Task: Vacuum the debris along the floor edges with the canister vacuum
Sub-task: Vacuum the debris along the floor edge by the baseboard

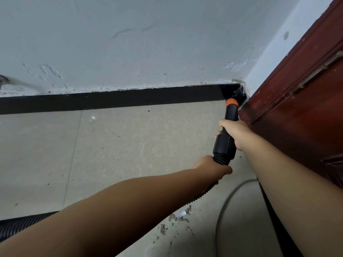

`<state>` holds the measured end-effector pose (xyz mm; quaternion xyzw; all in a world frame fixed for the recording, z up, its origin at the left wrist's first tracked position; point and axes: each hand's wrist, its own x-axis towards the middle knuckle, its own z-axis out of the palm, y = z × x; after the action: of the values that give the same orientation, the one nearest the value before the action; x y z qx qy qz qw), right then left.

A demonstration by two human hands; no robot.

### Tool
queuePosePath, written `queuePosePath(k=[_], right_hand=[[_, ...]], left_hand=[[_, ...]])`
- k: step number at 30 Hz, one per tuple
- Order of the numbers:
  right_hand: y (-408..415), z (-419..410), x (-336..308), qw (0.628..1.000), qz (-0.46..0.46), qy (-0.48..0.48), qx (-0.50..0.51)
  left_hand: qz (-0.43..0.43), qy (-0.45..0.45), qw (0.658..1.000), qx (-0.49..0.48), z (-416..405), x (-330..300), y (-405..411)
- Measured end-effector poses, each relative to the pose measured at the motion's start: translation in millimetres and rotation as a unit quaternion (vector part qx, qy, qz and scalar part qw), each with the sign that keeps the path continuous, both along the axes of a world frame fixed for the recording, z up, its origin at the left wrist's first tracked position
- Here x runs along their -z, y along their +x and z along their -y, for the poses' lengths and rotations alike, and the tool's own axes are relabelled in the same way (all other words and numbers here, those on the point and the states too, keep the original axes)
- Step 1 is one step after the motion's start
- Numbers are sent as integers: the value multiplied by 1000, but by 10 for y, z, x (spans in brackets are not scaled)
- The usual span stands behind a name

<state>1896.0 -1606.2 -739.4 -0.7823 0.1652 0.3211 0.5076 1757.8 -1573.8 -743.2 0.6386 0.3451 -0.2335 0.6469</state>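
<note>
1. My right hand (234, 133) wraps around the black plastic vacuum nozzle tube (227, 130), fingers curled over its middle.
2. My left hand (213, 166) grips the black ribbed vacuum hose (276, 160) just below the tube's wide collar.
3. The tube's orange ring tip (231, 102) points into the corner, where the black baseboard strip (111, 101) meets the dark red wooden door (297, 101).
4. The ribbed hose runs back beneath my left forearm and shows again at the lower left edge.
5. Grey crumbly debris (178, 219) with a small white scrap (181, 214) lies on the beige tiled floor (130, 145), between my forearms.
6. A thin grey cord (222, 206) curves across the floor beside the debris.
7. The pale scuffed plaster wall (148, 43) rises above the baseboard.
</note>
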Motion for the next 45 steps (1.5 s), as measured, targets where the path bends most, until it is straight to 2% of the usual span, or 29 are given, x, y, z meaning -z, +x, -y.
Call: queuePosePath(k=[7, 14, 18, 23, 32, 40, 45], right_hand=[[-171, -2, -13, 998, -50, 25, -29], [-521, -234, -52, 993, -62, 39, -94], [-573, -308, -74, 992, -44, 12, -117], [-298, -224, -71, 993, 42, -70, -85], [-205, -186, -9, 960, 101, -215, -146], [-540, 32, 61, 964, 76, -225, -117], [-665, 154, 56, 967, 68, -226, -101]], left_hand=[[-5, 26, 999, 19, -16, 43, -154], [-16, 19, 999, -26, -75, 69, -471], [-16, 1, 999, -29, -93, 14, -531], [-1, -50, 999, 12, -151, -122, -250], [-53, -121, 991, 26, -104, -176, -102], [-103, -102, 987, 75, -23, -176, -422], [-94, -105, 987, 73, 63, -227, -565]])
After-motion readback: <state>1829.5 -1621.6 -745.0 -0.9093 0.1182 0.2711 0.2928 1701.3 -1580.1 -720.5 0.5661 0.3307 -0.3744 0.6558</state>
